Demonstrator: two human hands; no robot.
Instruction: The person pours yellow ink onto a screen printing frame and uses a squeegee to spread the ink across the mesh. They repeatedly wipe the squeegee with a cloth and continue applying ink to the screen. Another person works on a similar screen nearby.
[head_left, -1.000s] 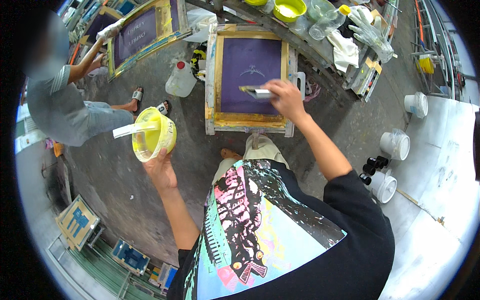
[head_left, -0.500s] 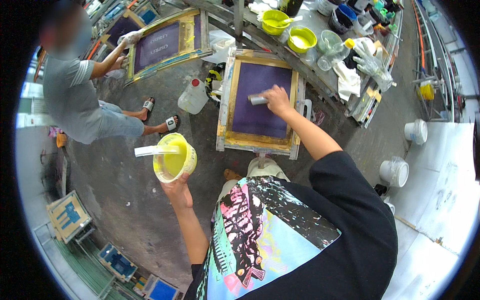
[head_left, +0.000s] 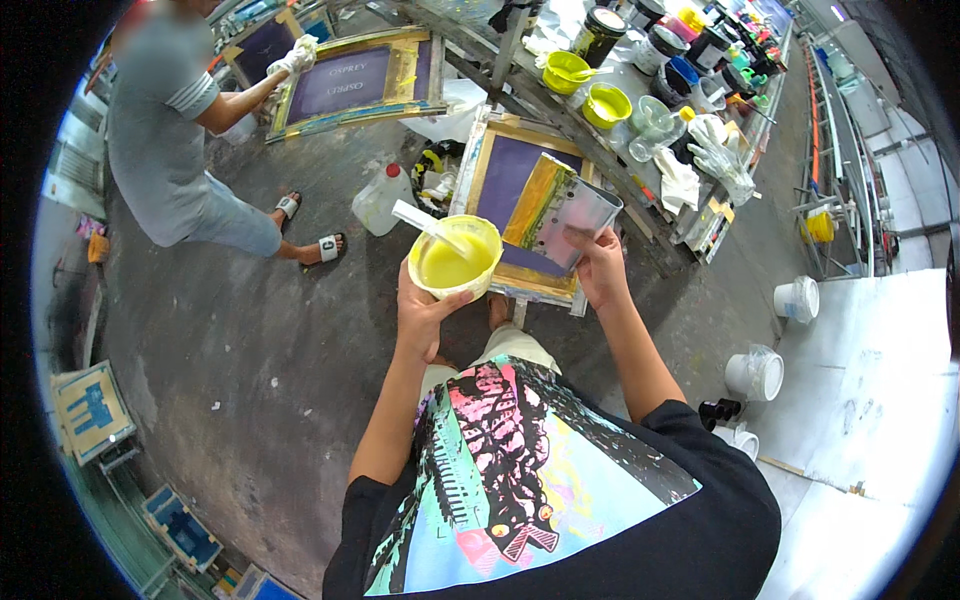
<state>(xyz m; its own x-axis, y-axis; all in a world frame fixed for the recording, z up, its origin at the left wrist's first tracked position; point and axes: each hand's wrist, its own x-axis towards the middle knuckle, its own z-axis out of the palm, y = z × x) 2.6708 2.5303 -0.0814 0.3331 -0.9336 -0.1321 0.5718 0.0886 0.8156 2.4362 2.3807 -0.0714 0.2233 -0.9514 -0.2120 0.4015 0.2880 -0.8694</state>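
My left hand [head_left: 424, 318] grips a round tub [head_left: 489, 272] of yellow-green liquid from below and the side. A white spatula [head_left: 428, 222] leans in the tub, its handle sticking out to the upper left. In my right hand [head_left: 601, 268] is a metal scoop coater [head_left: 584, 212], tilted, with a yellow-green stained face. It hangs just right of the tub, apart from it. Behind both stands a screen frame [head_left: 478, 150] with purple mesh, leaning against the workbench; the coater and tub hide part of it.
A co-worker [head_left: 160, 150] in a grey shirt handles another screen [head_left: 345, 82] at the upper left. A white jug [head_left: 384, 203] with a red cap stands on the floor. The workbench [head_left: 625, 165] holds yellow bowls [head_left: 606, 106], jars and gloves. White buckets [head_left: 755, 374] stand at the right.
My right hand has drawn the coater back from the screen and turned its stained face into view. My left hand has brought the tub rightward and up, close to the coater.
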